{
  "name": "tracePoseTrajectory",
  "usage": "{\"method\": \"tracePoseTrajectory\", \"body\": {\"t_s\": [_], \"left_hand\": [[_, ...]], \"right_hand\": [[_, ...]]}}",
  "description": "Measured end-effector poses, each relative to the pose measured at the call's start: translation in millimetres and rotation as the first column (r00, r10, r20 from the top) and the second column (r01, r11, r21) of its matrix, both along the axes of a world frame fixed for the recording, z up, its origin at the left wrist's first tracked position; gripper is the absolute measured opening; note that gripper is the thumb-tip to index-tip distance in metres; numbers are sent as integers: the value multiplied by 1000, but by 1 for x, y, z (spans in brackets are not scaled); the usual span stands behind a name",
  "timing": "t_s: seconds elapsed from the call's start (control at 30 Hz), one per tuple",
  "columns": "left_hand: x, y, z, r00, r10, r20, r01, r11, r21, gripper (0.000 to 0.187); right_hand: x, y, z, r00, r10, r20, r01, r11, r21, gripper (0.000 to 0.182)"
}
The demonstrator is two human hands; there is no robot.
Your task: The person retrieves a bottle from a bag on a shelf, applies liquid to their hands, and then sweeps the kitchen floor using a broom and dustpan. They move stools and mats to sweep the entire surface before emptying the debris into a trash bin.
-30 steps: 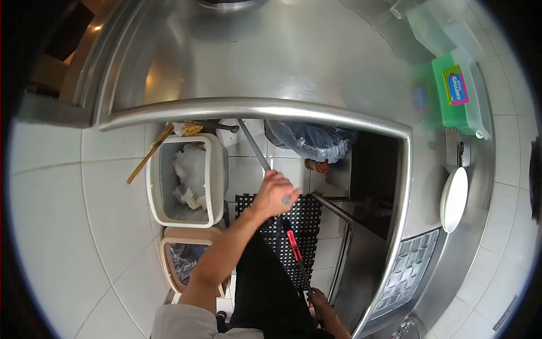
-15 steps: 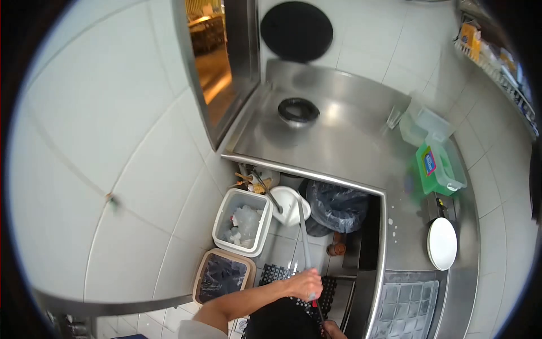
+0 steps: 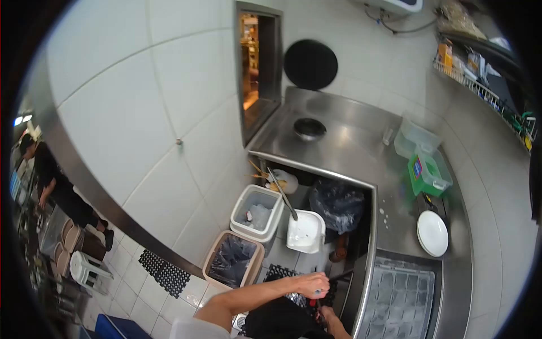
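My left hand (image 3: 313, 285) is a closed fist in the lower middle, wrapped round a pole. My right hand (image 3: 326, 314) is closed lower on the same pole, just below and right of the left. Between the hands a dark stretch of the pole shows, with a red piece (image 3: 312, 303) beside it. The pole's far end is hard to make out. Beyond my hands on the tiled floor is a white square-cornered tub (image 3: 305, 233), with a dark rod (image 3: 283, 195) leaning at its corner. A black perforated mat (image 3: 280, 273) lies under my arms.
Left of the tub stand a white bin (image 3: 231, 226) with plastic waste and a beige bin (image 3: 258, 277) lined in black. A black-bagged bin (image 3: 337, 206) sits under the steel counter (image 3: 350, 144). White plates (image 3: 432, 234) lie on the right counter. A person (image 3: 62, 186) stands far left.
My view has swung left, bringing the person and floor there into sight. The grey pole no longer stretches from my left hand up to the white tub. Both hands stay closed.
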State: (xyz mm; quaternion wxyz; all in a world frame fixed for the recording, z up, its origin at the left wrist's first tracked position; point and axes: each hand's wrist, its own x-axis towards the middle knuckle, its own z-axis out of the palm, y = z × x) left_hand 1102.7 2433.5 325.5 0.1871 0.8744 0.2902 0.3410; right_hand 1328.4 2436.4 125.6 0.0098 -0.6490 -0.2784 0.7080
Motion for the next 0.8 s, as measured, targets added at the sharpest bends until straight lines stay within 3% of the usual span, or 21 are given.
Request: {"method": "tracePoseTrajectory", "body": {"t_s": [0.03, 0.1, 0.13, 0.17, 0.23, 0.27, 0.3, 0.33, 0.37, 0.4, 0.43, 0.47, 0.5, 0.53, 0.6, 0.67, 0.7, 0.73, 0.77, 0.8], "left_hand": [[7, 9, 1, 997, 72, -40, -69, 995, 74, 16], [16, 44, -11, 980, 185, -74, -183, 982, 39, 18], [17, 55, -12, 972, 223, 72, -223, 975, -9, 21], [19, 66, 1, 942, 255, 220, -250, 967, -48, 25], [26, 60, 20, 767, 468, 439, -295, 865, -406, 33], [26, 54, 20, 579, 590, 563, -437, 807, -397, 37], [19, 43, 13, 391, 745, 540, -568, 657, -496, 36], [9, 40, -14, 270, 816, 511, -711, 527, -466, 37], [-7, 31, -34, 228, 801, 553, -713, 524, -466, 38], [-21, 27, -49, 165, 779, 605, -723, 513, -464, 37], [-37, 14, -37, 128, 776, 618, -727, 497, -473, 36], [-51, 4, -38, 83, 810, 581, -652, 485, -583, 33], [-61, -8, -36, 64, 814, 578, -623, 484, -614, 27], [-69, -20, -36, 54, 798, 600, -663, 478, -576, 22], [-60, -43, -40, -31, 803, 596, -694, 411, -590, 18], [-55, -82, -46, 55, 828, 558, -682, 439, -584, 14], [-47, -99, -53, 25, 838, 546, -707, 401, -583, 15], [-38, -119, -42, 19, 847, 530, -738, 370, -564, 15], [-32, -147, -29, 70, 909, 410, -682, 344, -646, 14], [-24, -170, -27, 74, 903, 424, -739, 335, -584, 15]], "right_hand": [[-5, -1, 5, 1000, 20, -11, -20, 1000, 20, 17], [1, -21, 4, 997, -72, 26, 74, 993, -97, 11], [4, -25, 2, 999, 30, 17, -28, 996, -90, 8], [9, -25, 5, 999, 28, 26, -26, 997, -72, 8], [16, -28, 10, 990, -137, -40, 124, 965, -231, 5], [14, -29, 16, 989, -149, 14, 147, 947, -286, 12], [21, -31, 20, 992, 87, -86, -100, 983, -155, 19], [37, -43, 27, 935, 322, -146, -329, 944, -28, 25], [48, -52, 0, 921, 327, -212, -323, 945, 52, 33], [65, -50, -34, 941, 79, -330, -159, 962, -222, 31], [61, -68, -1, 919, 329, -215, -316, 944, 95, 33], [66, -70, -17, 957, 144, -252, -178, 977, -116, 29], [62, -68, -34, 977, -185, -109, 123, 897, -424, 22], [59, -74, -34, 996, -40, -82, 11, 946, -324, 17], [67, -89, -36, 993, -34, -117, 13, 985, -170, 17], [66, -82, -42, 999, 36, -6, -36, 960, -279, 18], [62, -86, -51, 997, 56, 60, -32, 937, -347, 19], [60, -89, -45, 981, 174, 83, -127, 907, -402, 19], [57, -90, -29, 933, 342, 110, -292, 901, -321, 19], [49, -91, -22, 868, 480, 128, -447, 866, -224, 20]]}}
